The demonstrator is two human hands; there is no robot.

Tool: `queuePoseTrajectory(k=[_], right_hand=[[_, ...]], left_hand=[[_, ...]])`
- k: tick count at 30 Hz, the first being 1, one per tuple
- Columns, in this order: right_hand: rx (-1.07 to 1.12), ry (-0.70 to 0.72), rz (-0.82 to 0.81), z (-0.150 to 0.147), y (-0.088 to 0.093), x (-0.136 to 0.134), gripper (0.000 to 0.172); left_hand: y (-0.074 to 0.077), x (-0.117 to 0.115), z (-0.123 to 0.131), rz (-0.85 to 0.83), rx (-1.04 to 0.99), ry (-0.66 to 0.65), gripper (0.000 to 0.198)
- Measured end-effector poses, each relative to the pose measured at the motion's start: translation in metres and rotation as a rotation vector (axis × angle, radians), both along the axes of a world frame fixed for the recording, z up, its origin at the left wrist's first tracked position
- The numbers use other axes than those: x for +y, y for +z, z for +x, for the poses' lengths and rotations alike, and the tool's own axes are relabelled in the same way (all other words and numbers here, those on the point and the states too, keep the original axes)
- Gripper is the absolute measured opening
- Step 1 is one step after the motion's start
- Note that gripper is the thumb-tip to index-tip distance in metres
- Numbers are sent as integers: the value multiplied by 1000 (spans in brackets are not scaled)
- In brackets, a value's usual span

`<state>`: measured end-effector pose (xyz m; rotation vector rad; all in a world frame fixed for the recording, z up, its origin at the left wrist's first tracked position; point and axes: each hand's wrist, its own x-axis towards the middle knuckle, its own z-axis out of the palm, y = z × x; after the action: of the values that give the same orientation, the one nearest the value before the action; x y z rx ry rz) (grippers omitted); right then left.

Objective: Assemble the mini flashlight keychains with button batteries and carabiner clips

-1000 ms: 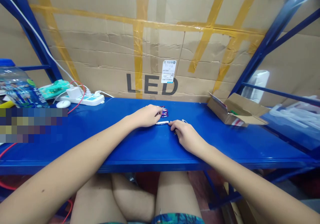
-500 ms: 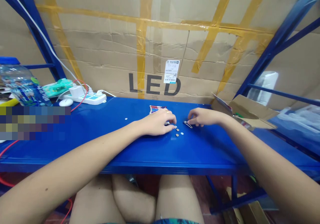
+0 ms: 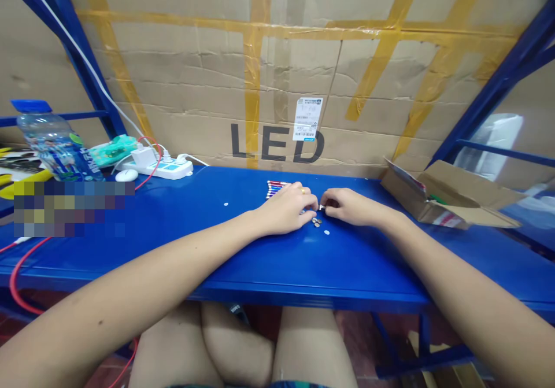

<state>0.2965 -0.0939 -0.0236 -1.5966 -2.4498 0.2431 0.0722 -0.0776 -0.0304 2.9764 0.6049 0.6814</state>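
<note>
My left hand (image 3: 292,210) rests on the blue tabletop (image 3: 260,261) with its fingers curled and thumb drawn in; what lies under its fingertips is mostly hidden. Close by its thumb is a cluster of small coin-like discs (image 3: 317,224), and a paler disc (image 3: 326,232) lies nearer the front edge. My right hand (image 3: 347,206) faces it, fingers closed in a pinch on a small silver metal piece (image 3: 321,207) that shows only in part. Behind my left hand lies a row of thin red and blue sticks (image 3: 274,188), partly covered by the hand.
At the left stand a drink bottle (image 3: 56,145) and a white power strip (image 3: 171,168) with plugs and a red cable. An open cardboard box (image 3: 427,203) sits at the right. A large taped cardboard sheet (image 3: 195,87) forms the back. One white disc (image 3: 226,204) lies left of my hands.
My right hand has come closer to my left, bringing the silver piece with it. The discs lie closer together by my left thumb. The whole view has shifted slightly.
</note>
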Motion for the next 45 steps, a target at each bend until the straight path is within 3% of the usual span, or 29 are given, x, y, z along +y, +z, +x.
queuePoseTrajectory(k=[5, 9, 15, 17, 24, 31, 45], right_hand=[[100, 59, 101, 1, -4, -7, 22], [441, 30, -22, -12, 2, -16, 23], [827, 127, -155, -33, 4, -27, 33], [879, 138, -174, -34, 3, -27, 37], [1022, 112, -238, -27, 1, -24, 37], [915, 17, -130, -33, 0, -25, 30], [952, -8, -138, -37, -4, -24, 23]], left_hand=[[2, 1, -3, -19, -30, 54, 15], [2, 1, -4, -61, -148, 90, 18], [-1, 3, -3, -483, -426, -6, 6], [-2, 4, -2, -540, -487, -30, 9], [1, 6, -5, -406, -485, 3, 10], [-1, 8, -5, -386, -449, 10, 8], [-2, 7, -7, -336, -399, 61, 6]])
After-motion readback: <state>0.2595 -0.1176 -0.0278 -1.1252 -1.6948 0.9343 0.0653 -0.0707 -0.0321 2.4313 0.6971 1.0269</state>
